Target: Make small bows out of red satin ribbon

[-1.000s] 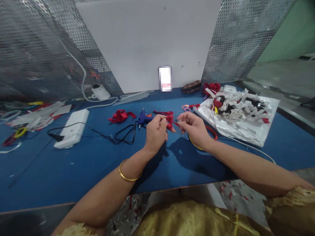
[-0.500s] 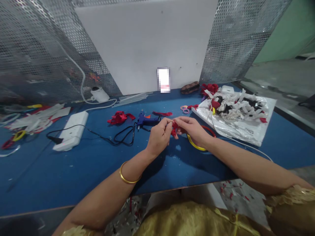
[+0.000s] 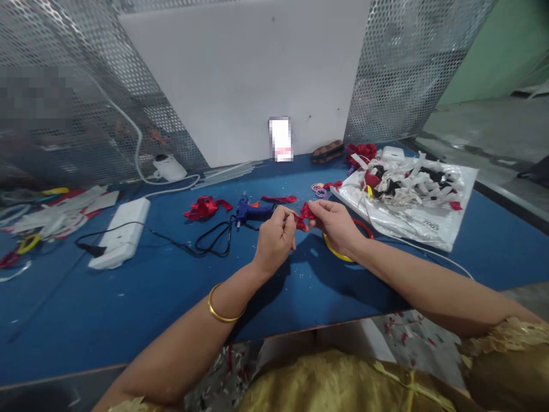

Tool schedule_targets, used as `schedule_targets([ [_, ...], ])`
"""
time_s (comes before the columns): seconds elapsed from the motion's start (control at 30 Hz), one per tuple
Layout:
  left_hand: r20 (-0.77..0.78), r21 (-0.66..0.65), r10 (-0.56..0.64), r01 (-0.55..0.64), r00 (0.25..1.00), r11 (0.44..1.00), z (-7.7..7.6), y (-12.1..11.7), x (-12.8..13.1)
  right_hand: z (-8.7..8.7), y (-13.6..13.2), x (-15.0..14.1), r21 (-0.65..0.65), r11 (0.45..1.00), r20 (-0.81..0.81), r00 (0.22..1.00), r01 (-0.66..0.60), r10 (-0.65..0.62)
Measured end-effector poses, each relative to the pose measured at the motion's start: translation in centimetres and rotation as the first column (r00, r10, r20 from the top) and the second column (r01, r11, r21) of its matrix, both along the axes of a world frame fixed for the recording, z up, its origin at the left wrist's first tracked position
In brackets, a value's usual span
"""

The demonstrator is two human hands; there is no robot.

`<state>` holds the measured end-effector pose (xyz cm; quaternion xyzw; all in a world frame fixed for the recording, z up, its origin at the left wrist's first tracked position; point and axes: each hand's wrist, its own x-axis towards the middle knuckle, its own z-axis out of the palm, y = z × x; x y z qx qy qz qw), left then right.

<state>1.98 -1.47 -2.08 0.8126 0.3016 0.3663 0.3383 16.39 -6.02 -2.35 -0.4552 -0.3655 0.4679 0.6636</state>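
Observation:
Between my fingertips, above the blue table, is a small gathered piece of red ribbon [image 3: 306, 211]. My left hand [image 3: 275, 237] pinches its left end, thumb against the curled fingers. On its right side my right hand [image 3: 333, 223] grips it between thumb and fingers. Below my right hand lies a yellow and red hoop [image 3: 336, 250], partly hidden by that hand. A blue glue gun [image 3: 253, 212] rests just beyond my left hand. Behind it is a flat red ribbon strip [image 3: 279, 199], and further left a crumpled red ribbon heap [image 3: 206, 207].
A white power strip [image 3: 122, 233] with a black cord lies at left, near scraps and a yellow ring [image 3: 29, 244]. Glue sticks [image 3: 227, 173] and a white camera [image 3: 170, 167] are at the back. At right, a white plastic bag [image 3: 446, 229] bears ribbon bows [image 3: 398, 180].
My hands have drawn slightly apart, and more of the red ribbon shows between them. The whole view has shifted a little, so the table things appear slightly further left.

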Motion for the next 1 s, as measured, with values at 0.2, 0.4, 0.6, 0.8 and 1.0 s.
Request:
schedule_targets([
  [0.2,0.042,-0.026,0.043,-0.042,0.998,0.999,0.0,0.5,-0.2,0.5,-0.2,-0.1,0.006,1.0,0.095,0.995,-0.018,0.017],
  [0.4,0.058,-0.044,0.065,-0.063,0.996,0.997,0.3,0.7,-0.3,0.9,-0.3,-0.1,0.028,1.0,0.186,0.982,0.014,-0.019],
  [0.6,0.034,-0.117,-0.022,0.026,0.999,0.993,0.2,0.3,0.0,0.3,-0.1,0.0,0.072,0.997,0.298,0.953,0.032,-0.052],
  [0.8,0.197,-0.296,-0.105,0.161,0.975,0.941,-0.3,0.3,0.3,-0.3,0.1,0.0,0.073,0.99,0.356,0.924,0.124,-0.142],
  [1.0,0.133,-0.219,-0.006,0.036,0.991,0.975,-0.3,0.3,0.3,-0.7,0.0,0.0,0.093,0.992,0.349,0.931,0.082,-0.11],
])
